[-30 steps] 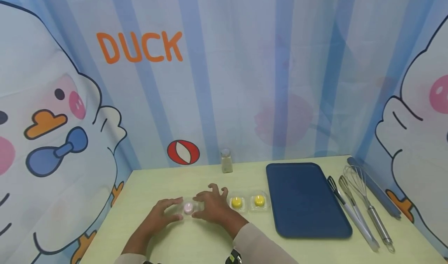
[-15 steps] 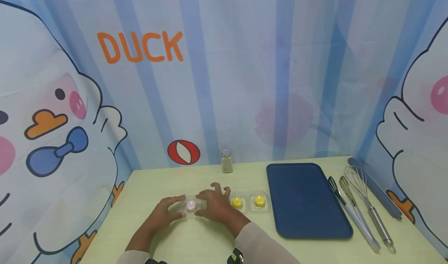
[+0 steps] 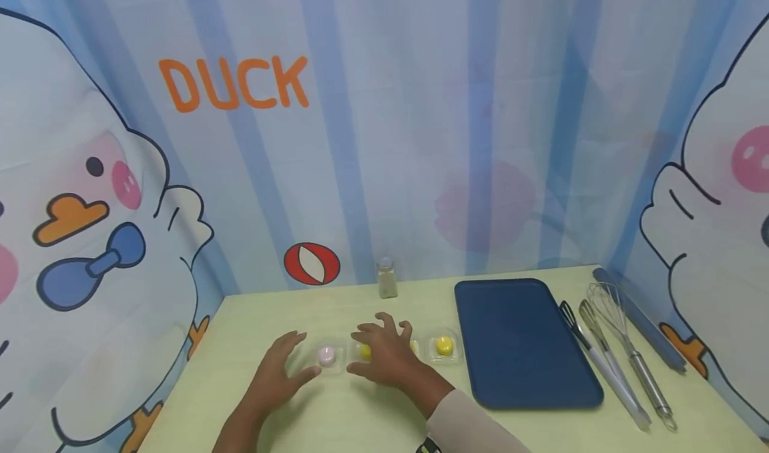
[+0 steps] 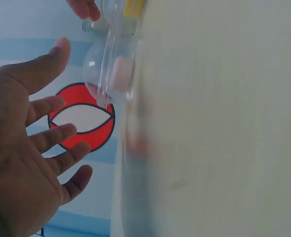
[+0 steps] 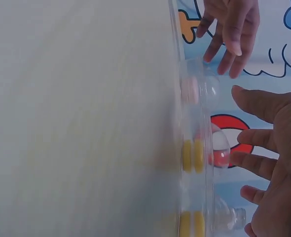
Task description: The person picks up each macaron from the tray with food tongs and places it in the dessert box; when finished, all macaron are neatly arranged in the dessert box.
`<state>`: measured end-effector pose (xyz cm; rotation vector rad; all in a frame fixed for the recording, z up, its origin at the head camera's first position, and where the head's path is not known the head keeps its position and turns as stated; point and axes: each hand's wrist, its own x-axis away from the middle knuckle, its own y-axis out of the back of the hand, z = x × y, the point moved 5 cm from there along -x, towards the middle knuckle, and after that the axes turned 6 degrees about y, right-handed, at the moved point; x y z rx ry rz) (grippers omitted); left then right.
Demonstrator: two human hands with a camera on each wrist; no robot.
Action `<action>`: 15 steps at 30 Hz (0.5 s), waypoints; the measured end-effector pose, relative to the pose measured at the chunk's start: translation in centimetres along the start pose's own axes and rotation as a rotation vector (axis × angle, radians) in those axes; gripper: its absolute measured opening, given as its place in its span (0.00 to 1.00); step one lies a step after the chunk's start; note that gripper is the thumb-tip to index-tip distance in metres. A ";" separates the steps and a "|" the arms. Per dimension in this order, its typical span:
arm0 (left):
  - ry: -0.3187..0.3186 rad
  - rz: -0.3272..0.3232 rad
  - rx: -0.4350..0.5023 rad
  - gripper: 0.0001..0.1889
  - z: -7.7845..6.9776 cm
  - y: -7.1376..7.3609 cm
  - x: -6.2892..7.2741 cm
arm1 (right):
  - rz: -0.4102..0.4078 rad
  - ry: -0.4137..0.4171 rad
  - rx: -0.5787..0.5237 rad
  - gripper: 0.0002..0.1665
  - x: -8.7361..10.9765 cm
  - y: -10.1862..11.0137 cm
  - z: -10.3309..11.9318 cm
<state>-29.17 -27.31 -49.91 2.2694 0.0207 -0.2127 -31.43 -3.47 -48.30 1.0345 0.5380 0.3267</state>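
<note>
A pale pink macaron sits in a clear domed plastic box on the table. My left hand hovers at its left side, thumb and fingers spread and apart from the box. Above the neighbouring box with a yellow macaron is my right hand, its fingers loosely bent and gripping nothing; whether it touches that box I cannot tell. Another yellow macaron is mostly hidden behind this hand in the head view. To its right, a further yellow macaron lies boxed in the same row.
A dark blue tray lies right of the boxes. Beyond it are a whisk, two long-handled utensils and a long blue-grey bar. Near the back edge stands a small glass jar, before a printed curtain.
My hands have drawn apart from either side of the pink macaron's box, the left to the left, the right to the right. A yellow macaron now shows beneath my right fingers.
</note>
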 end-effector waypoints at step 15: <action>0.117 -0.060 -0.379 0.46 -4.6 -0.9 4.8 | -0.100 -0.004 0.043 0.38 6.7 4.8 -3.1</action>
